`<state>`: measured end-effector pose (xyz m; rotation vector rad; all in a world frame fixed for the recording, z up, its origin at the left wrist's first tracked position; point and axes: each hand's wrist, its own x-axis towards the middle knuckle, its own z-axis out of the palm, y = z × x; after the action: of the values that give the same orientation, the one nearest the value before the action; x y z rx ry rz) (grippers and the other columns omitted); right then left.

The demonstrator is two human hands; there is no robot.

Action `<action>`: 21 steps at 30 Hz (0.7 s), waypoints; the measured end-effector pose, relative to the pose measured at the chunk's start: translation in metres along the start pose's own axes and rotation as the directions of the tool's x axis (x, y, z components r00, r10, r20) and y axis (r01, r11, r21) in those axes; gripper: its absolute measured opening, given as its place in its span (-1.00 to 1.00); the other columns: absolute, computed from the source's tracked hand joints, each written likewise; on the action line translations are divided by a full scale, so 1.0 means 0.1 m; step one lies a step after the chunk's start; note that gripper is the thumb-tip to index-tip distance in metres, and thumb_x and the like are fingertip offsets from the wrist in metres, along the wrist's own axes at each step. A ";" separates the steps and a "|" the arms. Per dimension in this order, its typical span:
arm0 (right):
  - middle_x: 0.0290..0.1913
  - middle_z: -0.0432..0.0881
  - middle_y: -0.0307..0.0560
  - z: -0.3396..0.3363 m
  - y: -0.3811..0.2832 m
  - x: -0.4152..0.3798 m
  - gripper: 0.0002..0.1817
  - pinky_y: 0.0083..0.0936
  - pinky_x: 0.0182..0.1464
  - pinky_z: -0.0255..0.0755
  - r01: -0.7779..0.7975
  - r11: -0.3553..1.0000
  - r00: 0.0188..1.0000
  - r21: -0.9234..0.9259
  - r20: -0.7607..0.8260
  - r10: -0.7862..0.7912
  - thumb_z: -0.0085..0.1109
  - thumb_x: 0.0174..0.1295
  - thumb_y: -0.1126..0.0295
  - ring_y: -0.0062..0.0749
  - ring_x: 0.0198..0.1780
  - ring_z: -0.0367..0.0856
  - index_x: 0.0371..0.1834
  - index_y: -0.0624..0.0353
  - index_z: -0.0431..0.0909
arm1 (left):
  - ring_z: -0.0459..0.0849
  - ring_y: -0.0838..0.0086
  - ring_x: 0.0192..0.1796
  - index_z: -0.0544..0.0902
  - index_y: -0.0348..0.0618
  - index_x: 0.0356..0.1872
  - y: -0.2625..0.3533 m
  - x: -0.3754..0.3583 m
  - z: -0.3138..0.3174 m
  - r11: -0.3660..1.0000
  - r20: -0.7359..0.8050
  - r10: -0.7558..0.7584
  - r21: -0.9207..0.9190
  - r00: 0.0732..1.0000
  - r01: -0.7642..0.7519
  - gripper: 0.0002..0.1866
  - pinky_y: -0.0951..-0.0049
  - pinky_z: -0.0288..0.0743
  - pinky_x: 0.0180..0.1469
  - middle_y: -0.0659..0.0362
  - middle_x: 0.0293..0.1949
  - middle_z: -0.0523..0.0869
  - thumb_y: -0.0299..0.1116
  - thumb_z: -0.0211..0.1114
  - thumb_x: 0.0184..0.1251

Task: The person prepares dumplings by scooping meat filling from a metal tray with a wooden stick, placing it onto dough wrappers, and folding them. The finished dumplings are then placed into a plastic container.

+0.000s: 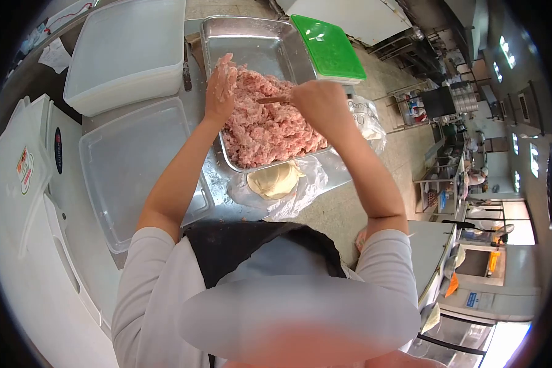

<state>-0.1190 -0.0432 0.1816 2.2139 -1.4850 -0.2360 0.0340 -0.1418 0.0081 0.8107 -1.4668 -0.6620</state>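
A deep metal tray (288, 38) holds a large mass of pink ground meat (270, 132), heaped in its nearer part. At the tray's left side is my left hand (222, 89), its fingers stretched out and smeared with meat, touching or just above the heap's edge. My right hand (320, 103) is closed in a fist over the right side of the meat. From it a thin brown tool (272, 100) points left across the heap; its exact kind cannot be made out. Just in front of the tray, pale dough (275, 180) lies on a clear plastic bag (313, 178).
To the left stand a large white plastic container (126, 55) and a translucent lid (135, 165). A green-lidded box (328, 49) sits beyond the tray on the right. A white refrigerator (37, 245) borders the left. Kitchen shelves and a distant person (475, 176) are at right.
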 end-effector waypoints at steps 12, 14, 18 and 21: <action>-0.60 0.61 -0.11 0.62 -0.74 0.12 -0.90 -0.37 -0.49 0.49 0.015 0.982 1.000 0.187 -0.004 -0.015 0.14 -0.07 0.47 -0.30 -0.47 0.68 -0.67 0.08 0.59 | 0.51 0.20 0.22 0.32 -0.12 0.34 0.00 0.00 -0.01 0.992 0.040 -0.101 -0.071 0.994 0.104 -0.51 0.30 0.29 0.30 0.00 0.13 0.57 -0.09 -0.16 0.55; -0.59 0.62 -0.10 0.72 -0.83 0.08 -0.92 -0.35 -0.47 0.50 0.008 0.972 1.000 0.234 -0.008 -0.006 0.14 -0.06 0.48 -0.29 -0.47 0.68 -0.63 0.10 0.58 | 0.51 0.17 0.21 0.32 -0.13 0.34 -0.02 0.04 -0.02 0.996 0.045 -0.088 0.009 0.995 0.088 -0.51 0.28 0.29 0.30 -0.01 0.12 0.57 -0.09 -0.17 0.55; -0.54 0.63 -0.01 0.67 -0.72 -0.31 -0.92 -0.26 -0.45 0.52 -0.172 0.929 0.985 0.328 0.075 0.156 0.07 0.06 0.49 -0.20 -0.43 0.69 -0.52 0.16 0.56 | 0.55 0.05 0.09 0.36 -0.18 0.27 0.02 0.01 -0.02 0.999 0.021 -0.031 0.046 0.999 0.030 -0.60 0.20 0.37 0.20 -0.08 0.03 0.58 -0.24 -0.07 0.52; -0.52 0.64 0.05 0.38 -0.41 -0.58 -0.88 -0.30 -0.47 0.51 -0.198 0.931 0.971 0.308 0.195 0.141 0.04 0.09 0.51 -0.18 -0.44 0.69 -0.53 0.18 0.56 | 0.56 0.07 0.09 0.36 -0.18 0.26 -0.11 0.01 0.03 0.995 0.005 0.058 0.081 0.998 -0.058 -0.61 0.21 0.37 0.19 -0.07 0.03 0.58 -0.27 -0.06 0.51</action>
<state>-0.1229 0.0115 0.1230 2.3444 -1.9195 -0.1316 0.0322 -0.1493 -0.0003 0.8267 -1.5216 -0.5628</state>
